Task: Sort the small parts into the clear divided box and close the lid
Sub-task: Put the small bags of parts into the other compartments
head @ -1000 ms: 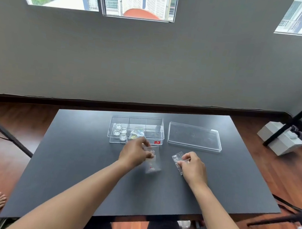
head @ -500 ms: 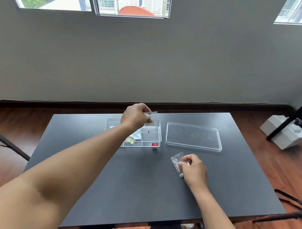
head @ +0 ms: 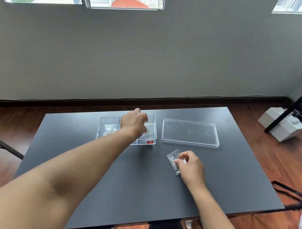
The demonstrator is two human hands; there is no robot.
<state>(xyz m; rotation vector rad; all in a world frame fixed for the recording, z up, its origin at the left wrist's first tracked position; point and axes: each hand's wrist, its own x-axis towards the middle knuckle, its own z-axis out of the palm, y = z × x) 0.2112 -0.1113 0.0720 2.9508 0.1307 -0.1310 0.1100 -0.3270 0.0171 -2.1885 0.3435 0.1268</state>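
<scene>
1. Dark table (head: 136, 189) on a wood floor, set against a grey wall; seen from the head camera, looking down.
2. Clear divided box (head: 106, 124) sits at the far middle of the table, open, no lid on it. A red label (head: 150, 142) shows on its near right corner.
3. Left compartment of the box holds several small round clear parts (head: 109, 129); exact count not readable.
4. Left hand (head: 134, 123) reaches over the middle and right compartments of the box, fingers curled downward. It covers a small clear bag (head: 150, 129) lying in or over the right compartment. Cannot tell whether the fingers pinch the bag or merely rest over it.
5. Flat clear lid (head: 191, 132) lies on the table just right of the box, apart from it, hollow side up.
6. Right hand (head: 190, 166) rests on the table, nearer than the lid, fingers drawn in narrow. Thumb and fingertips pinch a second small clear bag (head: 173, 159), which holds tiny pale parts. The bag lies on the tabletop, its left end sticking out from the hand.
7. The 2 hands are well apart: left at the box, right at the near bag.
8. White box (head: 281, 125) stands on the floor at far right, beside black slanted legs (head: 297, 103).
</scene>
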